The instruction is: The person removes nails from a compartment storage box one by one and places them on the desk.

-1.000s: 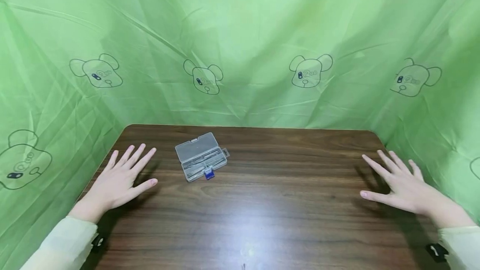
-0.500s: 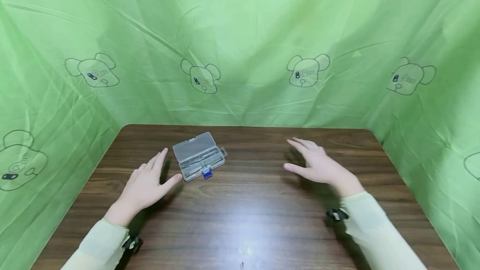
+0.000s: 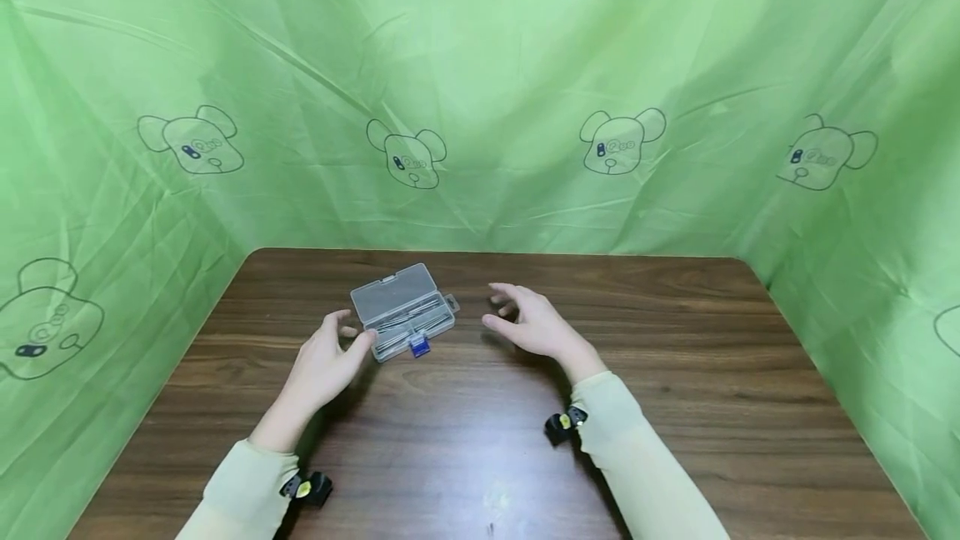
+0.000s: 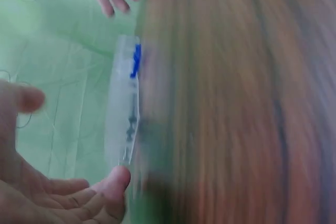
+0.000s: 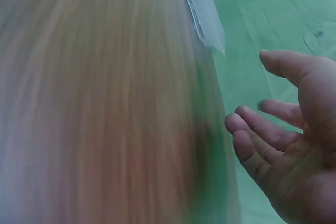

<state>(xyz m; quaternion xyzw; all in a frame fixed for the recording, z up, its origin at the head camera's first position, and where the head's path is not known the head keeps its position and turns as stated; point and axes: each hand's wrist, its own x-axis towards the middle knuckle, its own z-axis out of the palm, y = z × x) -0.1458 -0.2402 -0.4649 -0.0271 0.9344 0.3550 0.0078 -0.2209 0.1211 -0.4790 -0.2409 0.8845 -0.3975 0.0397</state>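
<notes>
A small clear plastic case lies on the table with its lid raised toward the back. Inside are several thin metal rods, whose exact kind is too small to tell; a blue latch sits at its front. My left hand is at the case's left side, fingers bent loosely and holding nothing. Its thumb tip is at the case's edge; whether it touches cannot be told. To the right, apart from the case, my right hand hovers with loosely bent fingers. The left wrist view shows the case from the side.
The brown wood-grain table has rounded back corners. A green cloth with printed bear heads surrounds it at the back and sides. Each wrist carries a small black camera, such as the one on the right.
Both hands have come inward from the table's sides toward the case, the right one travelling farther. Their spread fingers have relaxed into a loose bend. The case has stayed in place.
</notes>
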